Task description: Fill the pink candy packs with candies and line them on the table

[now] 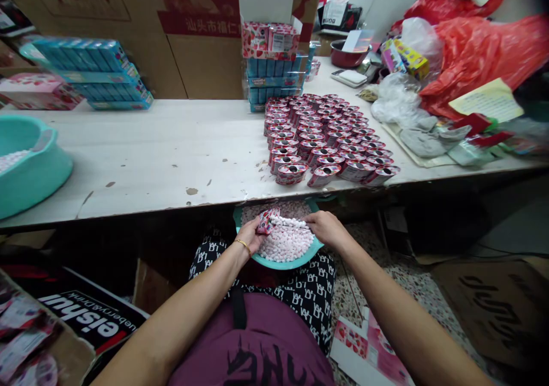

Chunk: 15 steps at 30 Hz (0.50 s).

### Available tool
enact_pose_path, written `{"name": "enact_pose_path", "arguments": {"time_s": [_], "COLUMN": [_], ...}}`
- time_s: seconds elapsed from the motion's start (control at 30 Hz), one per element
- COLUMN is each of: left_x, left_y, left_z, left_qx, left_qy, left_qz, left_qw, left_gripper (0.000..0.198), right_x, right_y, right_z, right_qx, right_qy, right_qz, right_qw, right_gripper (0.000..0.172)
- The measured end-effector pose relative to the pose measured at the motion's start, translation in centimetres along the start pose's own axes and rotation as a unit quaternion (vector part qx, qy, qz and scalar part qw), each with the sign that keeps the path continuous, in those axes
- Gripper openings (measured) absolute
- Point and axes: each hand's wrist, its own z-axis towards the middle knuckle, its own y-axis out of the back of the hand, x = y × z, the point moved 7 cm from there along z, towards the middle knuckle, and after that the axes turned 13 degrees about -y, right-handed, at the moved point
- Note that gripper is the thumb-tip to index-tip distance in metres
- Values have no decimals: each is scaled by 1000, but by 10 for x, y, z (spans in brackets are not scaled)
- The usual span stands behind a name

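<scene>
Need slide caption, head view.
Over a turquoise basin of pale pellets, left hand holds a pack, right hand apparently a loaded scoop.

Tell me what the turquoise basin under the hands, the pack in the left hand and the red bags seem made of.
Turquoise basin: probably plastic, with a smooth, faintly shiny, evenly coloured rim.
Printed pack: perhaps thin coated card, given its bright printed surface, though plastic film is possible.
Red bags: likely thin plastic film, slightly glossy and crinkled.

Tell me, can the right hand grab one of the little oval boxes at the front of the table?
Probably yes: only the table's edge lies between the right hand and the front oval boxes, and nothing covers them. But it seems busy with a scoopful of white pellets.
</scene>
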Motion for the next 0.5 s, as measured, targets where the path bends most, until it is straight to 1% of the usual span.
{"name": "enact_pose_path", "arguments": {"time_s": [0.07,0.17,0.3,0.4,0.47,0.5], "left_x": [1,1,-3,-4,-4,-5], "left_y": [0,2,3,2,2,3], "left_z": [2,4,5,5,3,3], "left_qx": [6,2,-6,-8,-15,-20], "left_qy": [-3,-9,-19,-18,-11,-7], "left_qz": [-1,-4,-11,-13,-20,-25], "left_qw": [1000,1000,1000,1000,1000,999], "left_gripper": [13,11,12,13,13,13], "right_x": [17,40,61,69,68,63], "right_y": [11,24,35,42,46,47], "right_z": [-5,-10,-11,-13,-16,-17], "right_qx": [-3,-5,-8,-16,-20,-23], "right_qy": [1,6,21,28,29,25], "right_qz": [-64,-145,-186,-195,-202,-203], "right_qw": [998,989,982,980,979,979], "right_gripper": [30,33,37,38,37,37]}}
